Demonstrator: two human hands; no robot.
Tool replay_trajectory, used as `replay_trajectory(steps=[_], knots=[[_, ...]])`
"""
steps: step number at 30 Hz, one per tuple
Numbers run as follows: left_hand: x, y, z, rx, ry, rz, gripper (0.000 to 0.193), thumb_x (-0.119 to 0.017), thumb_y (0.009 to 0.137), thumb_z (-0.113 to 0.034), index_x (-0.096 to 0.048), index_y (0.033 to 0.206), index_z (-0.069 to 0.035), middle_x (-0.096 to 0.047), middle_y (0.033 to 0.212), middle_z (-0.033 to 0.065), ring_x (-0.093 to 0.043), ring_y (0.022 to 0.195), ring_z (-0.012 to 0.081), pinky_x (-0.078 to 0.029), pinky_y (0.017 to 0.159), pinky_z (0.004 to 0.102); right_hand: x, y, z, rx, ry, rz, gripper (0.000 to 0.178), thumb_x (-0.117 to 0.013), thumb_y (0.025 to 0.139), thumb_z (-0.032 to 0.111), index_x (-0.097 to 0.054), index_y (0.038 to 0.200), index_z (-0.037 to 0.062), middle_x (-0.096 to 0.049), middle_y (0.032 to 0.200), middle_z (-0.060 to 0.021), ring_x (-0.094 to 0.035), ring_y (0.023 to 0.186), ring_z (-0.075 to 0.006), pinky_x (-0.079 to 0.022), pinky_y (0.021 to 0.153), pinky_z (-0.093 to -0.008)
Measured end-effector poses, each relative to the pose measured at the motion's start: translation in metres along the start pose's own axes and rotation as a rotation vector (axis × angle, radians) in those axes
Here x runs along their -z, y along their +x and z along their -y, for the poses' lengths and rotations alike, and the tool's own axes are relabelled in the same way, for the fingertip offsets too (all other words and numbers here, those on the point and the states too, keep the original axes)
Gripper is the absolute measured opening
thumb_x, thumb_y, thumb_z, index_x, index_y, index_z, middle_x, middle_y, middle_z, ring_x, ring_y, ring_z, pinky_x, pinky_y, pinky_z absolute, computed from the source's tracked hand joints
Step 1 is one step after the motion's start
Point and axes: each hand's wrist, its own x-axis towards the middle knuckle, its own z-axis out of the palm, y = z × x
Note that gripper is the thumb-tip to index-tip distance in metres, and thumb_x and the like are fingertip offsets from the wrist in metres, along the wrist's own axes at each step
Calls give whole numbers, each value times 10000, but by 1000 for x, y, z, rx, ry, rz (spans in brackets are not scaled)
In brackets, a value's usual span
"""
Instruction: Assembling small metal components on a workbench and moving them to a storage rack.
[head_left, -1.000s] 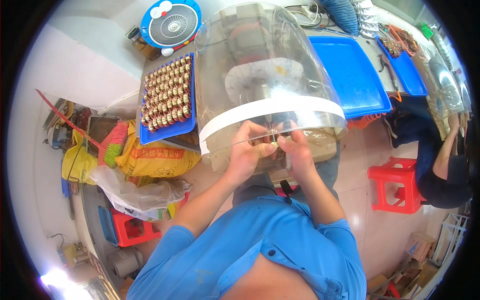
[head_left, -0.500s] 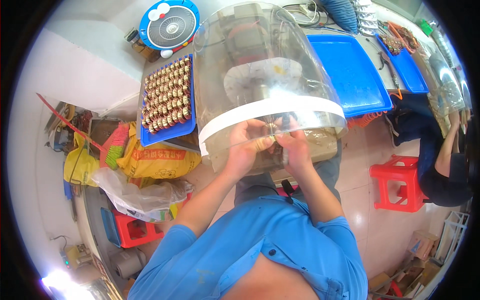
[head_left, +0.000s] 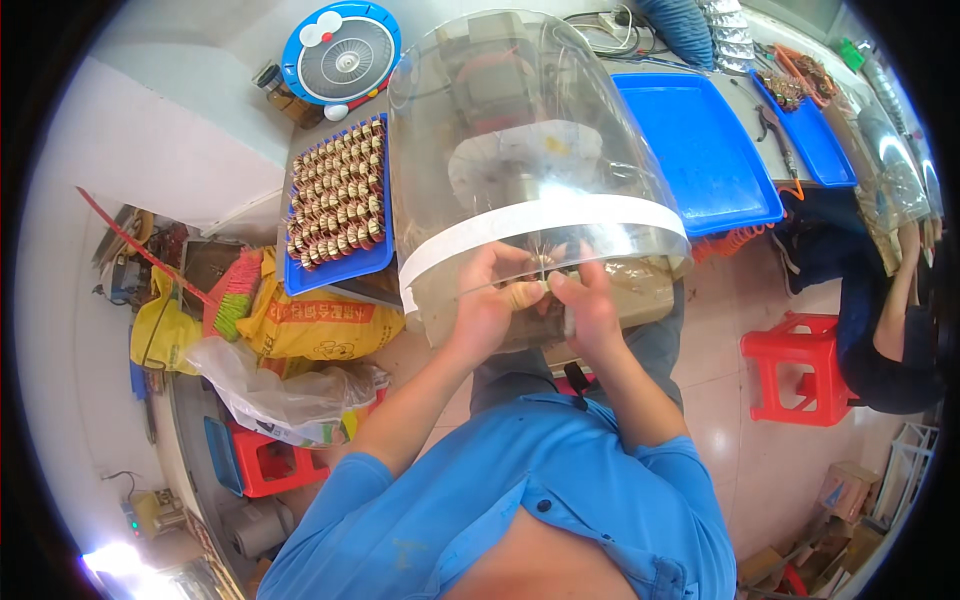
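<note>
While a pink and green brush (head_left: 238,290) is beside a yellow sack (head_left: 345,338) at the left, a loaded blue tray (head_left: 340,274) next to them carries rows of small wire coils (head_left: 337,190). To the right of it comes the left hand (head_left: 487,300), with thumb and fingers bent narrow around a small wire part (head_left: 543,263). This part is located between the hands, near the lower edge of a clear plastic cover (head_left: 500,85), and the fingers hide some of it. I judge that it is light, with a rather stiff body, but its thin wires look soft and may bend easily. It is probably not very slippery. It would be best to hold the body by the fingertips and to touch the wires only gently. The right hand (head_left: 593,308) meets it from the other side, thumb and fingers also pinched closely; how hard they press, I cannot tell. Farther right are a wide blue tray (head_left: 695,150), a red stool (head_left: 795,345) and another person's arm (head_left: 894,300).
</note>
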Motion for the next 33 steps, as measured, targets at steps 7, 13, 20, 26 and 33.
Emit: replay_trajectory(steps=[7, 13, 20, 26, 33], knots=[[-3, -11, 0, -59, -12, 52, 299, -701, 807, 66, -535, 1050, 11, -619, 910, 105, -640, 752, 184, -550, 675, 320, 4, -15, -3, 3, -14, 27, 238, -579, 884, 101, -500, 1095, 28, -597, 971, -96, -576, 768, -160, -483, 703, -305], [5, -3, 7, -15, -170, 142, 341, -751, 812, -56, -535, 1067, 12, -637, 940, 148, -640, 737, 214, -545, 603, 346, -4, -17, -1, 14, 26, 21, 263, -565, 888, 99, -504, 1128, 14, -614, 965, -103, -591, 760, -166, -501, 715, -314], [4, 1, 3, -2, -175, 156, 398, -796, 798, -140, -540, 1063, 13, -665, 932, 182, -635, 699, 234, -523, 543, 351, -5, -16, -2, 3, 79, -2, 249, -556, 893, 94, -516, 1121, 5, -617, 952, -103, -598, 748, -173, -509, 707, -313], [-3, -1, -6, 17, -183, 111, 401, -793, 797, -152, -530, 1049, 16, -670, 921, 180, -631, 686, 227, -519, 535, 340, -7, -15, -2, -20, 127, 0, 236, -561, 906, 100, -512, 1114, 1, -619, 920, -114, -603, 726, -181, -516, 691, -318], [0, 5, -7, 61, -249, 81, 340, -731, 806, -23, -522, 1071, 20, -651, 929, 181, -628, 663, 231, -512, 565, 337, -11, -9, -3, -22, 193, -21, 208, -566, 919, 85, -506, 1102, 7, -599, 945, -104, -595, 742, -179, -516, 699, -321]])
